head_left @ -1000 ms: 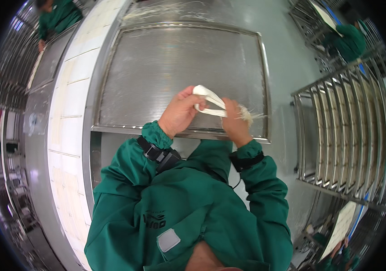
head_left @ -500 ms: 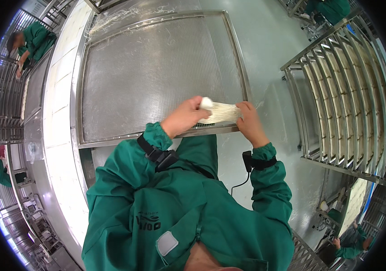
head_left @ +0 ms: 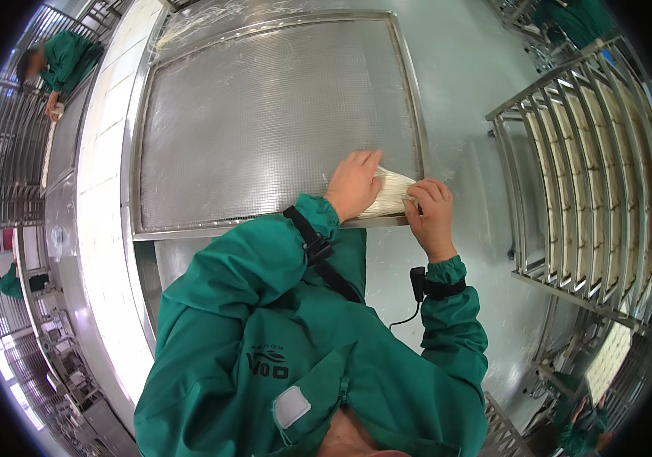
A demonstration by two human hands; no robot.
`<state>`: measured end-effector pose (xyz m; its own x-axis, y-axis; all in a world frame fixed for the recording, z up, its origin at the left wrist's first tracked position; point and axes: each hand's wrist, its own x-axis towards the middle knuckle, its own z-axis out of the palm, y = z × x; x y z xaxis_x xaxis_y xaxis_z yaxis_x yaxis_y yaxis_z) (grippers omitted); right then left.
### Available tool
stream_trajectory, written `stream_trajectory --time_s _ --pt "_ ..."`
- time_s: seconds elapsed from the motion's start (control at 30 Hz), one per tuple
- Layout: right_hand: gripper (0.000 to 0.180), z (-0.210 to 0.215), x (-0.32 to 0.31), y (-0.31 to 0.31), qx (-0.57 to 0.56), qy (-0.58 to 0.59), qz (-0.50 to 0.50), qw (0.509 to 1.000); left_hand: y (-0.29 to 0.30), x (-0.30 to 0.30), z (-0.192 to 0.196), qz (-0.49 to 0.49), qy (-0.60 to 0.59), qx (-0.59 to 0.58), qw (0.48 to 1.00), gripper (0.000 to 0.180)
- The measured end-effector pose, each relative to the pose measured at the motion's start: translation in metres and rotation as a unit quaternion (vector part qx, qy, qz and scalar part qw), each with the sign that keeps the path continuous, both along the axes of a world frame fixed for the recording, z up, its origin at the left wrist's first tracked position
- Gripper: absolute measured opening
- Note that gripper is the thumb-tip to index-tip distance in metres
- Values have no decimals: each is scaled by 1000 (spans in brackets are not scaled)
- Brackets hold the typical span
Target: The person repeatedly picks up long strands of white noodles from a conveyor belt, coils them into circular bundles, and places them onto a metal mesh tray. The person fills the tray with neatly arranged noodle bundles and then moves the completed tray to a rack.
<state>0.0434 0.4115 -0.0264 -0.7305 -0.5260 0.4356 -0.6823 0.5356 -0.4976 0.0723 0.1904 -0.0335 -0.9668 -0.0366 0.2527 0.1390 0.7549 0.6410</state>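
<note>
A pale bundle of thin white noodle strands [head_left: 393, 192] lies on the near right corner of a large metal mesh tray [head_left: 265, 114]. My left hand [head_left: 353, 184] presses flat on the bundle's left part. My right hand [head_left: 432, 212] grips its right end with curled fingers, at the tray's front rim. Both arms wear green sleeves with black wrist straps. A few stray strands cling to the tray's far edge.
A steel rack [head_left: 585, 175] of stacked trays stands to the right on the grey floor. A white tiled ledge [head_left: 101, 213] runs along the tray's left side. Other people in green work at far left [head_left: 63, 61], lower left and lower right.
The bundle has come down from just above the tray onto its near right corner. My left hand now lies flat on it, and my right hand has shifted to its right end.
</note>
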Motion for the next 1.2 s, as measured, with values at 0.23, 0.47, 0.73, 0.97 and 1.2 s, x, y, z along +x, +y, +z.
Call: stream_trajectory --time_s 0.23,0.47,0.73,0.97,1.2 --pt "12 -18 -20 -1 21 -25 26 999 -16 18 -26 -27 17 -13 999 32" --pt "59 -9 -8 -36 180 19 51 982 -21 35 -17 -66 -76 -115 988 69" --pt "63 -27 -15 -25 275 63 48 958 -220 96 4 99 77 74 989 48" --pt "60 -48 -19 -19 82 -65 -149 983 -566 238 34 598 -79 -152 783 88" --pt "58 -56 -26 -2 87 -142 -177 970 -705 232 4 647 -270 -114 704 75"
